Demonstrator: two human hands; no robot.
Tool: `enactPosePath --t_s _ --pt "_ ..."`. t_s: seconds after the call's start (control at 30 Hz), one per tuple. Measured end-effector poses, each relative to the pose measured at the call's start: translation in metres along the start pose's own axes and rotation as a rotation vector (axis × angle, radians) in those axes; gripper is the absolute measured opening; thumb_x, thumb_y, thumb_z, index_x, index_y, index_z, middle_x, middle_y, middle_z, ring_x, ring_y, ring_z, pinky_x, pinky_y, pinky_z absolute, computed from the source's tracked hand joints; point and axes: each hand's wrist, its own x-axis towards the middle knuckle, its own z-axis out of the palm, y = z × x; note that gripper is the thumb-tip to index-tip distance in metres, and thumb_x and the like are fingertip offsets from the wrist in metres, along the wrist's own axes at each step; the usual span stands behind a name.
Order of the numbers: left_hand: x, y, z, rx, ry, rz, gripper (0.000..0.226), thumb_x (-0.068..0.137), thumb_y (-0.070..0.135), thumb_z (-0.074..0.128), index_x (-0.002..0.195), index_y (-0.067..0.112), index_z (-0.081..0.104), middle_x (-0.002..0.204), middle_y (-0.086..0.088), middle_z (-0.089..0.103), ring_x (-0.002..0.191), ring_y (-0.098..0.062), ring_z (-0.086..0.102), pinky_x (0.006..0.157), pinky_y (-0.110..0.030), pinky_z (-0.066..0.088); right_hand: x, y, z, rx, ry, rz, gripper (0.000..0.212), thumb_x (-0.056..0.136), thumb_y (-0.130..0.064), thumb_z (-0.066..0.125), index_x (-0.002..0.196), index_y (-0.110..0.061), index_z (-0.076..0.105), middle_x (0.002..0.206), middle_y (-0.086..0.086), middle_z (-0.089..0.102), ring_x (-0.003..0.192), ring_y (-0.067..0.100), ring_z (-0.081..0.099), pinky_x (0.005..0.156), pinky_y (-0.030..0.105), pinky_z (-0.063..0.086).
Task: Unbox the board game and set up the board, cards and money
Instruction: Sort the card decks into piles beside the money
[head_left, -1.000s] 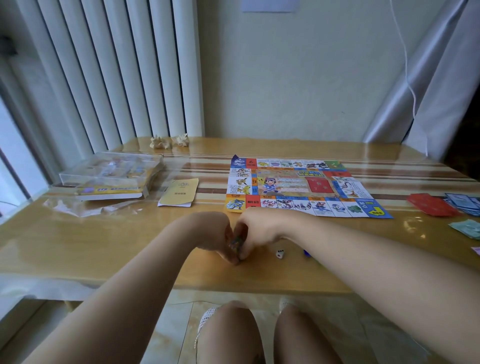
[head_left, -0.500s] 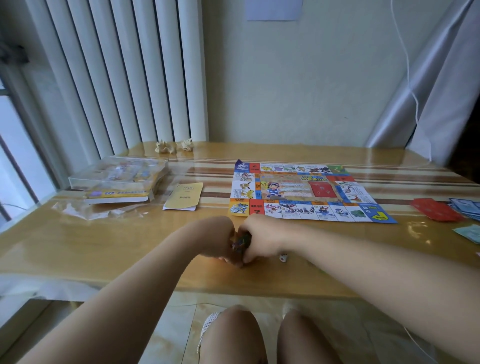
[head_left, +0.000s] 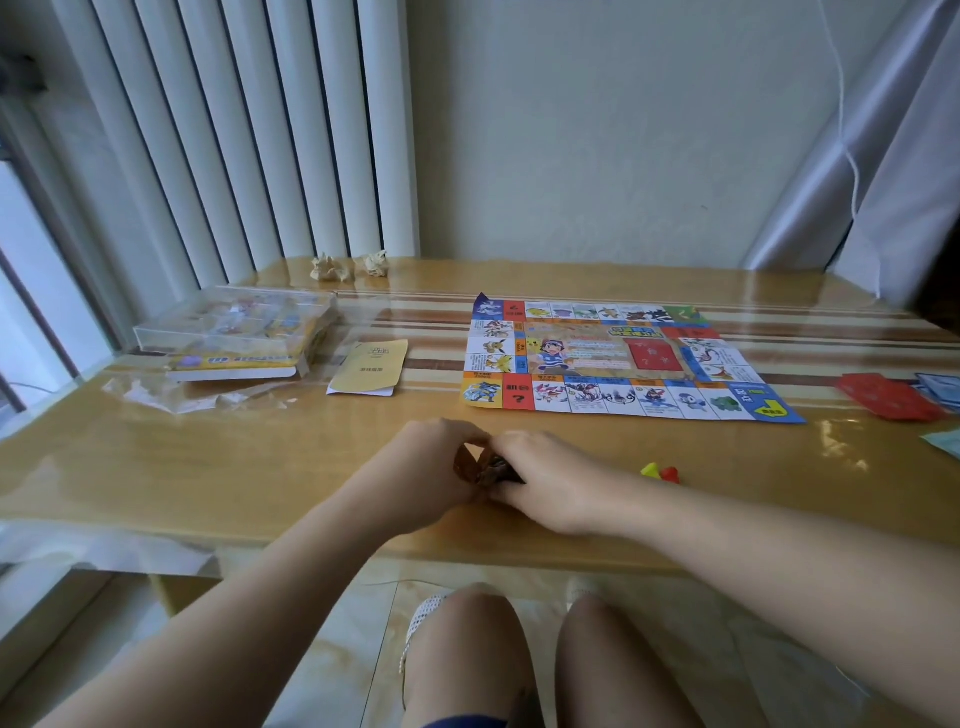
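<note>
The colourful game board (head_left: 618, 364) lies unfolded flat on the wooden table (head_left: 208, 467), with a red card stack (head_left: 652, 355) on its middle. Near the front edge my left hand (head_left: 431, 473) and my right hand (head_left: 540, 480) meet around a small clear packet of dark pieces (head_left: 483, 467), both pinching it. Right of my right hand sit a yellow token (head_left: 649, 470) and a red token (head_left: 670, 474). Red cards (head_left: 888, 397) and blue cards (head_left: 943, 389) lie at the far right.
The clear game box (head_left: 234, 338) stands at the back left on crumpled plastic wrap (head_left: 171, 392). A yellow booklet (head_left: 370, 368) lies between box and board. Two crumpled paper balls (head_left: 348, 266) sit by the wall. A teal sheet (head_left: 945, 441) pokes in at right.
The camera has tilted, so the table sits lower in view. My hands stay together on the packet, which has spread open a little; yellow and red tokens now show at the right.
</note>
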Motion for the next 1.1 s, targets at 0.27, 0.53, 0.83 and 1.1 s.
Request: enactPosePath --t_s 0.27,0.53,0.83,1.1 --pt "0.007 -0.009 -0.022 -0.772 -0.079 -0.138 0.032 0.089 0.009 0.062 0.120 0.014 0.061 0.091 -0.002 0.072 0.081 -0.013 0.066 0.069 -0.022 0.054 0.002 0.005 -0.026 0.114 0.034 0.030 0.011 0.097 -0.026 0.052 0.092 -0.017 0.050 0.083 -0.004 0.052 0.077 0.015 0.050 0.055 0.019 0.033" --pt "0.042 0.049 0.001 -1.985 -0.172 -0.420 0.042 0.099 0.035 0.040 0.107 -0.002 0.059 0.103 -0.021 0.063 0.085 -0.032 0.064 0.077 -0.045 0.056 0.000 0.009 -0.087 -0.002 0.022 -0.004 0.022 0.098 -0.029 0.048 0.108 -0.010 0.052 0.091 -0.001 0.056 0.082 0.016 0.053 0.068 0.027 0.040" --pt "0.066 0.100 0.034 -2.317 -0.347 -0.547 0.041 0.096 0.021 0.037 0.091 -0.010 0.063 0.083 -0.023 0.067 0.067 -0.031 0.070 0.056 -0.042 0.056 -0.025 0.049 -0.092 -0.076 -0.101 0.003 0.032 0.097 -0.036 0.043 0.128 -0.032 0.036 0.131 -0.004 0.036 0.127 0.011 0.020 0.101 0.028 0.022" --pt "0.092 0.125 0.039 -2.282 -0.320 -0.604 0.048 0.101 0.023 0.035 0.088 -0.013 0.065 0.086 -0.024 0.068 0.069 -0.030 0.071 0.068 -0.039 0.055 -0.017 0.093 -0.112 -0.080 0.064 0.019 0.027 0.088 -0.039 0.062 0.113 -0.032 0.056 0.103 -0.025 0.039 0.104 -0.004 0.028 0.105 0.035 0.027"
